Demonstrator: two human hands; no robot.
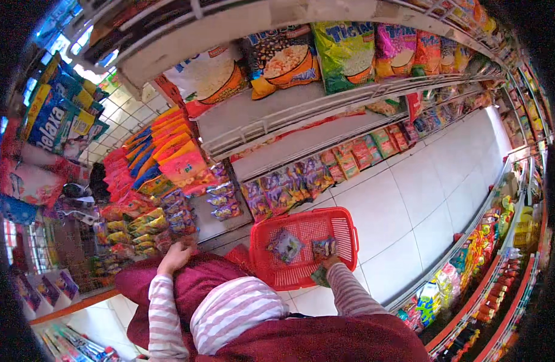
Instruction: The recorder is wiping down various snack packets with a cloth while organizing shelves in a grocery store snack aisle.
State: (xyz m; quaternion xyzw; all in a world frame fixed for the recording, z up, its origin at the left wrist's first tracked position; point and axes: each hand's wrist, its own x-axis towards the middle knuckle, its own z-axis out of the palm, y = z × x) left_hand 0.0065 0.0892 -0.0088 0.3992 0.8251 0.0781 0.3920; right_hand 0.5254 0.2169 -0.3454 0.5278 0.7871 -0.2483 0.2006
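A red plastic shopping basket (304, 280) sits on the floor in front of my knees. My right hand (330, 261) reaches over its near right side, its fingers at a small purple-brown snack packet (324, 247). Something green (320, 275) shows under that hand, too unclear to name. A clear and purple plastic packet (286, 245) lies on the basket's bottom. My left hand (177, 257) is over my maroon-clothed knee (218, 267), close to hanging strips of purple snack packets (180, 210); its fingertips are blurred.
Popcorn-type snack bags (345, 56) stand on a wire-fronted shelf (304, 113) ahead. Pink and orange packs (182, 158) hang at left on a wire grid (123, 117). Small packets (286, 185) line the low shelf edge. White tiled floor (386, 212) runs right towards another stocked rack (458, 271).
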